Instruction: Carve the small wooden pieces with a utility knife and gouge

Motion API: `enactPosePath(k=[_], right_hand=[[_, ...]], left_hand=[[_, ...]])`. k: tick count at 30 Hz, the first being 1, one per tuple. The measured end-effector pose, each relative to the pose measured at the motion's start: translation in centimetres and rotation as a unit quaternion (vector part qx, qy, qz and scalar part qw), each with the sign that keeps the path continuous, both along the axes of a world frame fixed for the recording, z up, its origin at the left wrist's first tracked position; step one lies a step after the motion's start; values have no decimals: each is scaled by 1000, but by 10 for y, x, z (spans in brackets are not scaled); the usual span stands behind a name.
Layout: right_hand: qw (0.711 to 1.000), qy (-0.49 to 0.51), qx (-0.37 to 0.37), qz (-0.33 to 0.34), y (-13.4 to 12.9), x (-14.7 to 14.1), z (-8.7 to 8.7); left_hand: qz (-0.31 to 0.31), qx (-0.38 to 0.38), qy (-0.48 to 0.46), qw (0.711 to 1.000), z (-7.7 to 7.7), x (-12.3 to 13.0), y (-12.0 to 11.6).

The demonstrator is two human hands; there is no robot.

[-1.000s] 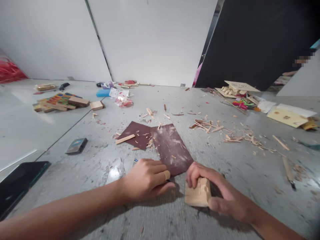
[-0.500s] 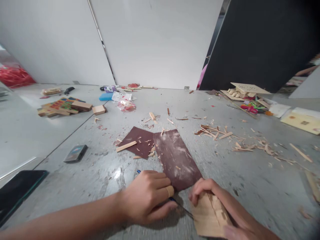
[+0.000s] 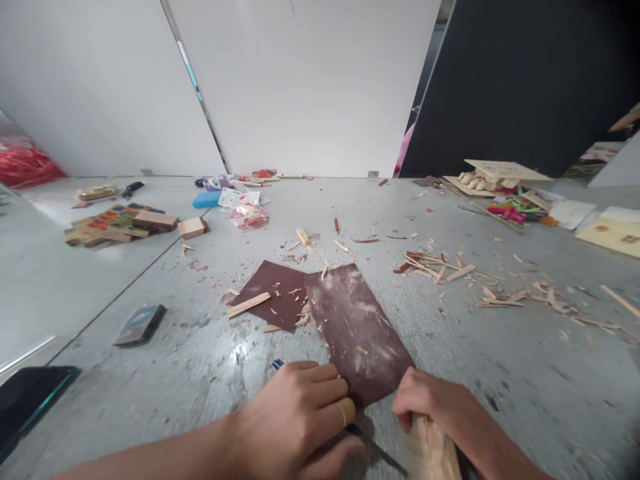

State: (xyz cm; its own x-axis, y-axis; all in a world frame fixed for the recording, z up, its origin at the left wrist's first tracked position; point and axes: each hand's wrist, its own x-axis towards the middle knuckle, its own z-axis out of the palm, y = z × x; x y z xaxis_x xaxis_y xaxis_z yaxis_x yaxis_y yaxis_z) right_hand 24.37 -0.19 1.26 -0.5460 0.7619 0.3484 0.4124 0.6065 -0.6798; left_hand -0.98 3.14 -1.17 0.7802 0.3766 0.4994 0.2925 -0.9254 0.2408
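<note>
Status: shaping of the wooden block (image 3: pixel 434 448) judged partway. Done: material removed, its upper face cut into uneven ridges. Left: that face is not yet smooth; the lower end lies outside the view, so its condition cannot be told.

Left hand (image 3: pixel 303 420): closed round a slim tool (image 3: pixel 278 364), blue end showing beyond the knuckles, thin dark shaft angled toward the block. Tip blurred; contact uncertain. Right hand (image 3: pixel 434 399): curled over the block's far end, at the near edge of view.

Materials: block pale, straight-sided, faceted on top. Beyond the hands, 2 thin maroon sheets, probably abrasive paper: the right sheet (image 3: pixel 357 333) streaked with pale dust, the left sheet (image 3: pixel 270 287) darker, a flat wood strip (image 3: pixel 249 305) across it. Curled shavings (image 3: pixel 553 301) and straight, brittle-looking slivers (image 3: pixel 435 267) litter the grey, scuffed table (image 3: pixel 200 373).
</note>
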Motion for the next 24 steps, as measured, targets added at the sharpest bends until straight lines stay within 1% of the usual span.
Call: enactPosePath(k=[2,5,9,11,14,19,21,24], right_hand=[[1000,-5,9,12,1,2,-1],[999,7,22,28,0,5,-7],[999,18,18,24,-4,7,-16],[999,24,8,26,-7,7,-17],[999,27,-3,26,-9,7,-13],[998,4,-47,32,-8,13,-4],[997,-2,-74,36,-6,18,-6],[993,-7,-113,41,-4,27,-12]], left_hand=[[0,-7,3,1000,1,0,0],[-1,-13,8,1000,2,0,0],[-8,-30,25,999,4,-1,-1],[-9,-37,32,999,4,-1,-1],[-7,-36,37,999,4,-1,-2],[5,-22,51,998,3,-1,-2],[4,-22,50,998,3,0,-1],[1,-29,48,998,3,0,-1]])
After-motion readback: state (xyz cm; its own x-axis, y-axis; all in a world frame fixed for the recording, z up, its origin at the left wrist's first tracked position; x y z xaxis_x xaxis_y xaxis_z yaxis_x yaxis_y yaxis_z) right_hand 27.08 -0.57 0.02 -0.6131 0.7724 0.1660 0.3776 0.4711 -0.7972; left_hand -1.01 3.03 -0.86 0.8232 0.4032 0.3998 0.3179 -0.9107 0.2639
